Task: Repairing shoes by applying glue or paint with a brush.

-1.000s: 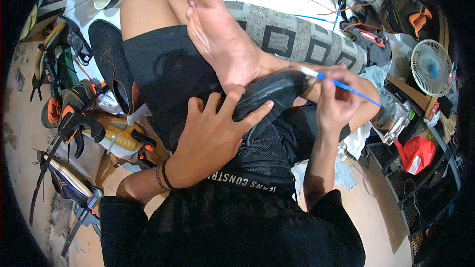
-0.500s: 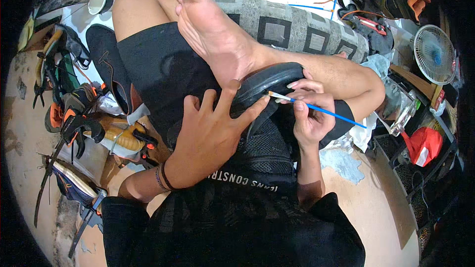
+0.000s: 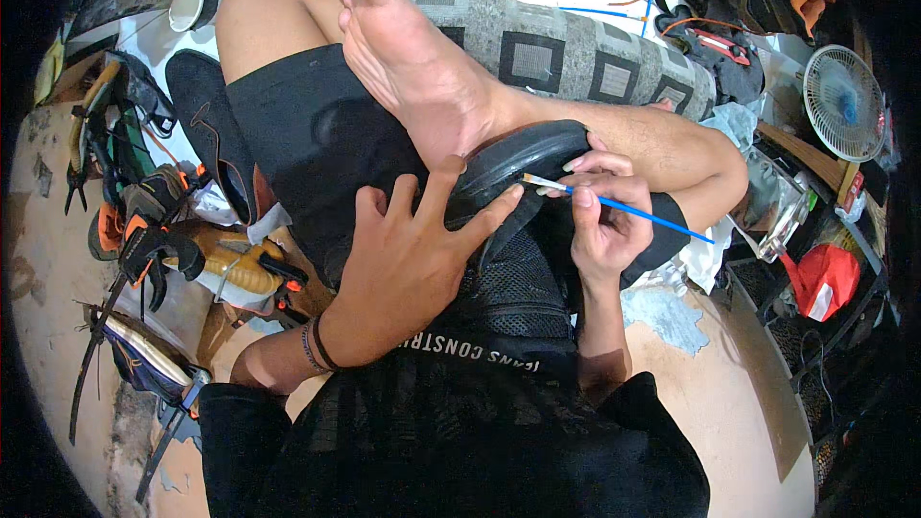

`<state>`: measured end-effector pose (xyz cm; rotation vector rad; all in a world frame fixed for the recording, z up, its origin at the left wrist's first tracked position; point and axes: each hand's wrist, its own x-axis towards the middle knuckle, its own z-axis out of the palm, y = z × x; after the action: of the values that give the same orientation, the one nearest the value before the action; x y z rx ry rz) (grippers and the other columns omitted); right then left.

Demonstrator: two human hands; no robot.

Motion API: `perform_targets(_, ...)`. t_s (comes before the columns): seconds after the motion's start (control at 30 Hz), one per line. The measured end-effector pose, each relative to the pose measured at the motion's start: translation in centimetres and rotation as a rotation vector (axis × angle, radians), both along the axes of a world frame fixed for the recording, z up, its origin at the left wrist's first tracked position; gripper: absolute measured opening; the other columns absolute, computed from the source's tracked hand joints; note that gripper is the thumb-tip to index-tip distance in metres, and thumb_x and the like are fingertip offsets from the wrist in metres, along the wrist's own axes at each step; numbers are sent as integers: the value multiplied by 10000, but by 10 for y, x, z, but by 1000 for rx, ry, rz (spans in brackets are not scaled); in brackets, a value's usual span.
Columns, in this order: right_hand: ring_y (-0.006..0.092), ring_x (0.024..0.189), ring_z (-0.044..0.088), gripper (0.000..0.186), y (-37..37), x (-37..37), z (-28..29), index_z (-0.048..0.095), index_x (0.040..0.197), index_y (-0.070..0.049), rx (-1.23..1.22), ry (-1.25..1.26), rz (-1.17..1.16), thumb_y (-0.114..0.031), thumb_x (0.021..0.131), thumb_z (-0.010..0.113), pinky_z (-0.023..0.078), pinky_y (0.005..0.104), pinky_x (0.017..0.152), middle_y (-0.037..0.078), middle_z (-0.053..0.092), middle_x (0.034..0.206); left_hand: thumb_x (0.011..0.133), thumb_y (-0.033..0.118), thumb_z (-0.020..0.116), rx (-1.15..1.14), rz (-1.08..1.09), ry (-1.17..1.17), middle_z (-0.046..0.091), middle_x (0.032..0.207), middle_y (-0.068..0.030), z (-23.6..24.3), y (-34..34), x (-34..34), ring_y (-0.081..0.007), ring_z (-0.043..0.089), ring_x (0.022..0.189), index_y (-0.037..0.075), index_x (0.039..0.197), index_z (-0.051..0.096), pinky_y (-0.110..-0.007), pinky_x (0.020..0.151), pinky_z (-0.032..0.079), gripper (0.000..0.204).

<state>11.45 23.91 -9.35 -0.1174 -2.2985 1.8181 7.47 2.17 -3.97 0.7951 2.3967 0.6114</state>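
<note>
A patterned grey cushion (image 3: 566, 53) lies across the far side, and the person sits before it with one bare foot (image 3: 413, 58) crossed over the lap. On that lap rests a black shoe (image 3: 523, 168), sole side up it seems, its long axis running left-near to right-far. Its surface looks smooth and rubbery, with a curved rim.

The left hand (image 3: 408, 264) lies spread flat, fingers wide open, pressing the shoe from the left; thumb and forefinger reach onto its edge. It clasps nothing, only steadies.

The right hand (image 3: 600, 221) sits just right of the shoe, fingers pinched closed round a thin brush (image 3: 614, 206) with a blue handle and pale tip. The handle slants out right and near; the tip points left and touches the shoe's edge, just beside the left forefinger. The right hand is the nearer to that spot.

Left on the floor lie orange-and-black clamps (image 3: 158, 245); far right stands a small white fan (image 3: 844, 101), with a red bag (image 3: 825, 278) nearer.
</note>
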Motion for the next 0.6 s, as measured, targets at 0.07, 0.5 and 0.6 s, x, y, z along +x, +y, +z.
perform_targets(0.07, 255, 931, 634, 89, -1, -1, 1, 586, 897, -24, 34, 6, 26, 3, 883, 670, 375, 572, 1079, 116, 725, 808, 706, 47, 665, -7, 3, -14, 485, 1281, -128, 0, 0, 0, -288, 520, 1020, 342, 1411, 523, -428, 780, 358, 776)
perform_targets(0.5, 256, 918, 640, 85, -2, 0, 2, 602, 886, -14, 78, -1, 37, -5, 872, 685, 382, 580, 1073, 119, 717, 811, 731, 52, 651, -11, 4, -43, 484, 1290, -131, 1, 0, -1, -290, 522, 1026, 342, 1413, 519, -431, 784, 357, 753)
perform_targets(0.6, 251, 913, 633, 85, -1, 0, 0, 594, 902, -17, 32, -9, -38, -7, 879, 676, 394, 579, 1065, 123, 714, 825, 731, 51, 648, -18, -9, -18, 483, 1288, -135, 1, 0, -1, -292, 521, 1027, 338, 1418, 516, -429, 787, 356, 756)
